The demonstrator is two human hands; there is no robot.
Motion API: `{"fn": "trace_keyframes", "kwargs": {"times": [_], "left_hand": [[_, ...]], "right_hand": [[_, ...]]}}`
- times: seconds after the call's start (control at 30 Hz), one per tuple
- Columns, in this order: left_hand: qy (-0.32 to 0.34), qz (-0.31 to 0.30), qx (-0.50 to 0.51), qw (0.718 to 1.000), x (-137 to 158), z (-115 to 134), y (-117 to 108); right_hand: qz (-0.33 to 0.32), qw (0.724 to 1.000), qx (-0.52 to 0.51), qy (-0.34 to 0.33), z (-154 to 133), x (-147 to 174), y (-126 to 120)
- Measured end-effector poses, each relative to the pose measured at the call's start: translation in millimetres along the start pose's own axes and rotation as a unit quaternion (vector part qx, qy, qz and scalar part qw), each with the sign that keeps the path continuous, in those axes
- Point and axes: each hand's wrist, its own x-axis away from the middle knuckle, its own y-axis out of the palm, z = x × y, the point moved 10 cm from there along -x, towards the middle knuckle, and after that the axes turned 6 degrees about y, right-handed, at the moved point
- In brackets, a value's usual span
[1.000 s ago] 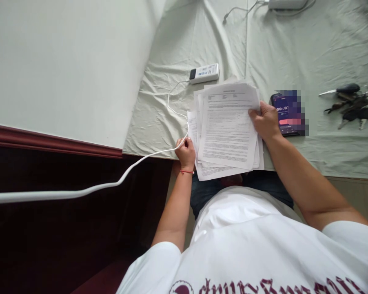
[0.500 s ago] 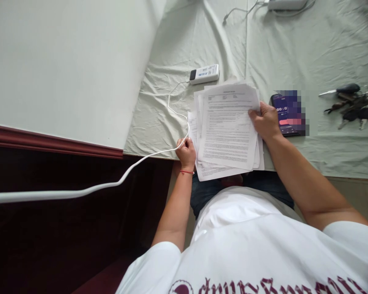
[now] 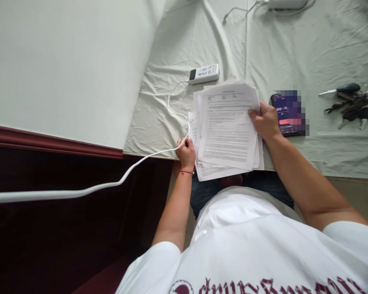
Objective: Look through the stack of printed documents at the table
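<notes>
Sheeted bed [image 3: 309, 49]: papers [image 3: 227, 126], phone [image 3: 286, 114], keys [image 3: 351, 104], remote [image 3: 204, 73]

White printed papers [image 3: 225, 126], pale green cloth [image 3: 294, 49], white cable [image 3: 80, 190].

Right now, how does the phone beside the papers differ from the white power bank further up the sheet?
The phone is dark, with a lit screen; the power bank is white with one dark end. The phone lies right of the papers, close to the right hand; the power bank lies beyond them, away from both hands. A white cable seems to run to the power bank; none shows at the phone. Both lie flat on the pale green sheet.
</notes>
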Motion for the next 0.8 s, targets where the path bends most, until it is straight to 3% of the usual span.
{"fn": "trace_keyframes", "kwargs": {"times": [0.37,0.8], "left_hand": [[-0.001,0.004,0.001,1.000,0.4,-2.8,0.8],[0.016,-0.022,0.011,1.000,-2.6,-8.6,8.8]], "right_hand": [[-0.003,1.000,-0.017,-0.005,3.3,-2.4,1.7],[-0.103,0.994,-0.022,-0.005,-4.1,1.7,13.1]]}}
